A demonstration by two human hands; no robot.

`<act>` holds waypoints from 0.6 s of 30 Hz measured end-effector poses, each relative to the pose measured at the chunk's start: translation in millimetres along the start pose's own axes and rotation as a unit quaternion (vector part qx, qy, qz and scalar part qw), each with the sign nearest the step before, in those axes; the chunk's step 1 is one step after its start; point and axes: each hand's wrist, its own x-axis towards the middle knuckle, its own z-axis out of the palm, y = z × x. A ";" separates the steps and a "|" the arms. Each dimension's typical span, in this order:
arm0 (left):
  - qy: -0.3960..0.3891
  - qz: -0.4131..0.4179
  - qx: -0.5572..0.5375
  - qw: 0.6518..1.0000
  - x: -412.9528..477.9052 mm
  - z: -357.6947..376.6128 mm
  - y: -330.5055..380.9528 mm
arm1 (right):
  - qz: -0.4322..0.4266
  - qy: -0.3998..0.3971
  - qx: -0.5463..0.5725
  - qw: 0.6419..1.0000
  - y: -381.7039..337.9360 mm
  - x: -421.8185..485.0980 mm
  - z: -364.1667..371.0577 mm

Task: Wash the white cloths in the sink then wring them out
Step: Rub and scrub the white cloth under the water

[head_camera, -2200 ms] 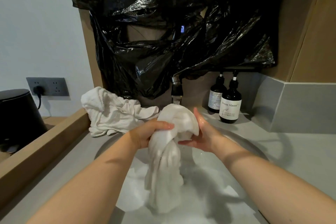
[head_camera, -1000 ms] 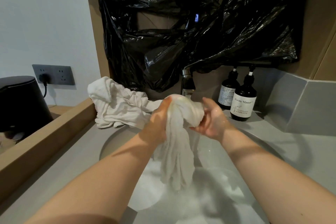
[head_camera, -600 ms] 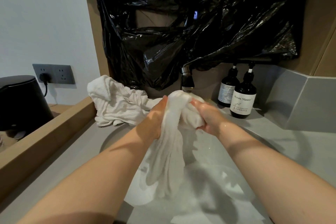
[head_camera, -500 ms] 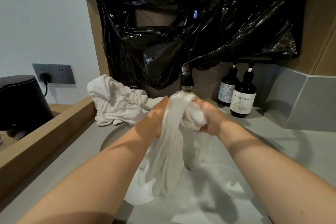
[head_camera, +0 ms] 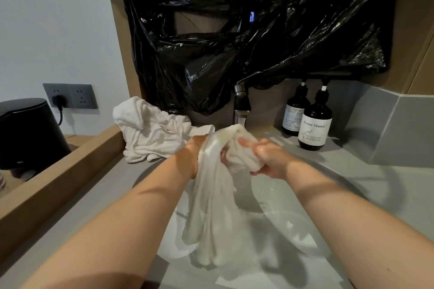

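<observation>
The cloth (head_camera: 212, 206) is gripped by left hand (head_camera: 190, 156) and right hand (head_camera: 269, 159) under the tap (head_camera: 242, 102), likely for rinsing. Its tail is hung below them.

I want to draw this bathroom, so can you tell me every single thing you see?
Sink: 1, pale grey, middle.
Counter: 1, grey, around sink.
Tap: 1, silver, behind sink.
Wet cloth: 1, white, hanging over sink.
Cloth pile: 1, white, on counter, back left.
Bottles: 2, dark, white labels, right of tap.
Plastic bag: 1, black, wall above tap.
Socket: 1, grey, left wall.
Container: 1, black, far left.
Left hand: 1, gripping wet cloth.
Right hand: 1, gripping wet cloth.
</observation>
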 end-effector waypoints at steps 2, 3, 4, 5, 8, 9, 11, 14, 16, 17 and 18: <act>-0.029 -0.014 0.042 0.999 -3.9 3.7 4.1 | 0.023 0.027 -0.001 0.999 -5.8 0.2 -1.5; -0.041 -0.021 0.072 0.996 -7.6 7.2 7.2 | 0.036 0.028 0.016 0.999 -7.0 0.6 -2.2; -0.054 -0.042 0.066 0.995 -8.8 9.0 9.3 | 0.042 0.024 0.047 0.998 -8.6 -0.8 -2.5; -0.061 -0.070 0.042 0.995 -10.0 9.9 11.1 | 0.042 0.017 0.085 0.995 -9.4 -0.4 -3.7; -0.087 -0.077 0.063 0.991 -3.8 4.3 8.2 | 0.010 0.001 0.176 0.984 -15.0 -3.4 -5.0; -0.097 -0.075 0.080 0.989 -6.3 2.4 7.5 | 0.002 -0.001 0.197 0.980 -17.9 -5.6 -4.0; -0.136 -0.073 0.090 0.984 -11.9 -0.9 6.8 | -0.001 0.010 0.228 0.974 -23.7 -9.5 -2.0; -0.207 -0.058 0.069 0.974 -11.9 -7.4 2.1 | 0.013 0.047 0.273 0.961 -28.7 -11.4 -0.7; -0.217 -0.020 0.100 0.971 -11.1 -5.0 -6.1 | 0.035 0.071 0.305 0.949 -30.7 -10.3 -4.2; -0.229 0.022 0.143 0.963 -12.4 -2.0 -9.6 | 0.040 0.075 0.313 0.946 -31.4 -9.0 -6.8; -0.244 0.069 0.188 0.949 -16.0 2.9 -11.3 | 0.042 0.079 0.314 0.945 -31.9 -6.6 -9.3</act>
